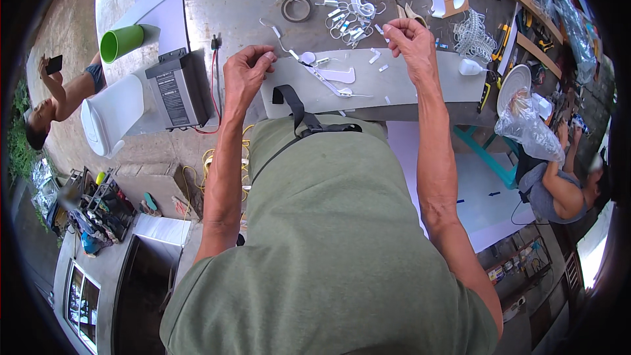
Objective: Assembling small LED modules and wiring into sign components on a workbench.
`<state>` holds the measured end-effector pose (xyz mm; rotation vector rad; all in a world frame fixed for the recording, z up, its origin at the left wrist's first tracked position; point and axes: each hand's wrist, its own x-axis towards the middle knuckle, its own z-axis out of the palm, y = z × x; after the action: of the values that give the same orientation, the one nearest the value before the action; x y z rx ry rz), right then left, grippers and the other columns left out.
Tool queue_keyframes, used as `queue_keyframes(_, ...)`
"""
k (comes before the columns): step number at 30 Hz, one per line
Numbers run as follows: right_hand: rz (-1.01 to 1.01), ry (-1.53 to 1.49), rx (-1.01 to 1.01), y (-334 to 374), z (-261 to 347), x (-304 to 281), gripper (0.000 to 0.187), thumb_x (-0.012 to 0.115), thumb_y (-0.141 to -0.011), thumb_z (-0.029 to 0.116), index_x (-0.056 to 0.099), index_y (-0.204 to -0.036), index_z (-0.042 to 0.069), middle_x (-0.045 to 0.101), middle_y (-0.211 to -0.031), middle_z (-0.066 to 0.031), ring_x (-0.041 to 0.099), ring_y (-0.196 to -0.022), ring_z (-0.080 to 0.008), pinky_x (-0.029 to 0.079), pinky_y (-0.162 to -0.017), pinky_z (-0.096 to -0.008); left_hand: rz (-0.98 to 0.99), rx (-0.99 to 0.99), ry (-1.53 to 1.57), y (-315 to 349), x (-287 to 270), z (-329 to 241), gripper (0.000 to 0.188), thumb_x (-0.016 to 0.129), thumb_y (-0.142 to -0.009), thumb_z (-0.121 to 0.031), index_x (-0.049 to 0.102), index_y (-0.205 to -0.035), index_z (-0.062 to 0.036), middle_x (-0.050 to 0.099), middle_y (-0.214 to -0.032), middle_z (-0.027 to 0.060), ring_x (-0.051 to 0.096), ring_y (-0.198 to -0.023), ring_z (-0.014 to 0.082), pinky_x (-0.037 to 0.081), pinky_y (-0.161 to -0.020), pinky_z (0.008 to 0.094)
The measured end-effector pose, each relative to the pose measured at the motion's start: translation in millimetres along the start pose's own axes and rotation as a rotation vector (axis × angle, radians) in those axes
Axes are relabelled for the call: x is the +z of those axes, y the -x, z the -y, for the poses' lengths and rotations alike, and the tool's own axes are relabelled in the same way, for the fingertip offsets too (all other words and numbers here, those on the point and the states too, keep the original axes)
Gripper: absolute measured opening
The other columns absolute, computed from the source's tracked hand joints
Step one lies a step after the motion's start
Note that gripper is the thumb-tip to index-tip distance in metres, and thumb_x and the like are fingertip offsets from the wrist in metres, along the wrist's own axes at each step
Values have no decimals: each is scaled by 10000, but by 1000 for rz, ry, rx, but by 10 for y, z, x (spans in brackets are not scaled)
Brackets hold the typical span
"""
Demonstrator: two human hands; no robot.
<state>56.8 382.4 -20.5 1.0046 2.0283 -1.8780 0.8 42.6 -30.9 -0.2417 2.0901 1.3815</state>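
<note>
Head: right hand (409, 41) pinching small oblong white piece (379, 29).

Free gap btwn L hand (244, 79) & R hand (412, 45); obst.: wired strip (323, 80)

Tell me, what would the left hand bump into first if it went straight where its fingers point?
Probably the thin white cord just to the right of the left hand. It's hard to tell how high the hand is, so it might pass over it.
</note>
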Motion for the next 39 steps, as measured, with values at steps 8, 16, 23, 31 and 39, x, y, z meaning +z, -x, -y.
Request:
queue_keyframes(8,109,281,-104,436,-386,276,188,770,-868,131,755,-1015,15,745,-857,-49,669,-741,-111,552,-695,-274,40,100,-94,63,175,94,292,757,-849,-80,744,-1127,8,777,-911,92,721,-797,141,574,-755,291)
queue_keyframes(16,112,333,-221,658,-517,472,192,761,-870,113,746,-1030,7,737,-846,-77,669,-745,-138,547,-706,-284,50,129,-175,-4,281,43,298,762,-839,-99,749,-1114,14,768,-866,110,714,-778,156,572,-757,304)
queue_keyframes(23,36,323,-215,643,-552,402,159,733,-869,92,741,-995,-4,740,-872,-117,704,-760,-175,562,-715,-310,58,120,-200,-14,286,7,294,757,-850,-118,753,-1109,20,763,-840,112,703,-750,152,568,-744,305)
queue_keyframes(31,19,298,-181,617,-558,406,157,730,-871,83,741,-999,-7,743,-883,-115,708,-769,-170,567,-724,-307,86,69,-84,-19,274,35,291,733,-904,-148,751,-1138,24,754,-828,88,680,-678,121,550,-638,273)
queue_keyframes(39,64,389,-334,607,-558,501,167,742,-855,75,741,-1015,30,707,-867,-85,677,-703,-170,558,-679,-319,45,-139,35,7,325,-107,402,771,-903,-320,760,-1079,41,725,-758,87,549,-500,88,448,-463,236)
